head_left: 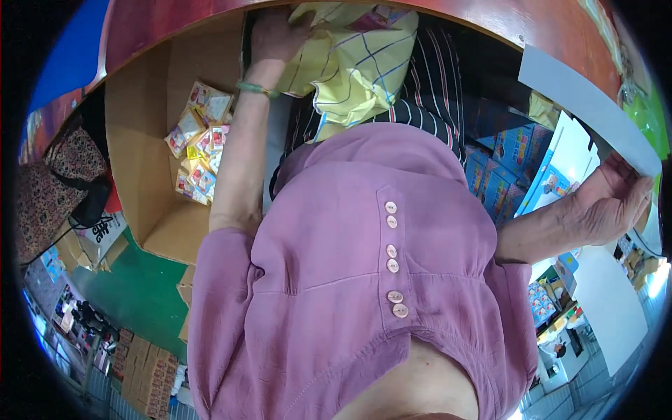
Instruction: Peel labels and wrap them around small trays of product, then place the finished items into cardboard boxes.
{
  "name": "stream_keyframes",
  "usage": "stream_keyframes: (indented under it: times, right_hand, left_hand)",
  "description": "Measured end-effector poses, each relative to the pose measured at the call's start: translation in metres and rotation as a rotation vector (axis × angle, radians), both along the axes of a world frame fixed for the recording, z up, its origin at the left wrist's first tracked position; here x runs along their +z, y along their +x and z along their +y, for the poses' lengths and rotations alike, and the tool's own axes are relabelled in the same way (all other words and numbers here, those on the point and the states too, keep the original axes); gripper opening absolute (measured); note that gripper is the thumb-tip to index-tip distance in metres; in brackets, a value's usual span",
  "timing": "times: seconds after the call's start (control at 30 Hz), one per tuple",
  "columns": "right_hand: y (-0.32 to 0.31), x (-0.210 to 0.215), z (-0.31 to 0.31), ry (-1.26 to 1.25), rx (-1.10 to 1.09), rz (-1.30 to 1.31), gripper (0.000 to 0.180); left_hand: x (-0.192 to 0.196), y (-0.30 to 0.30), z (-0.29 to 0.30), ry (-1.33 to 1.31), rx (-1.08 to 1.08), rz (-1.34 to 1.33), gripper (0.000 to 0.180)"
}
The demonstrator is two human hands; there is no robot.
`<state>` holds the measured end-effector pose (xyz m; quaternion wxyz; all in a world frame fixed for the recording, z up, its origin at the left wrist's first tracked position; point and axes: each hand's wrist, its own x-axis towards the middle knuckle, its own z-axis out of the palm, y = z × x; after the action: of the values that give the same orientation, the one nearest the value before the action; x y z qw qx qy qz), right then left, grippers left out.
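Note:
My left hand (278,38), with a green bracelet at its wrist, reaches under the table edge beside a crumpled yellow checked sheet (360,63). The sheet lies over my lap, and a small pinkish item (381,17) shows at its far end. Shadow and the table edge hide the left fingers. Out to the right, my right hand (612,199) is closed, its fingertips at the end of a long white sheet (588,98) that curves along the table edge.
An open cardboard box (143,140) stands at my left with several small printed packets (199,143) inside. Blue printed boxes (514,150) are stacked under the table at right, beside white cards (560,157). A red-brown table edge (483,17) runs across the far side.

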<state>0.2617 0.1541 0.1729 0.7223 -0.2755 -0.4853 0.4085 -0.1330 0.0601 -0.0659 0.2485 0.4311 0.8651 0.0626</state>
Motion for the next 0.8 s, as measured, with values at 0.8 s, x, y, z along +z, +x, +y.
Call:
stream_keyframes:
  times: [0.8]
  right_hand:
    - [-0.064,0.030,-0.022,0.089,0.216,-0.096,0.016]
  left_hand:
    - [0.123,0.089,-0.080,0.566,-0.478,-0.747,0.028]
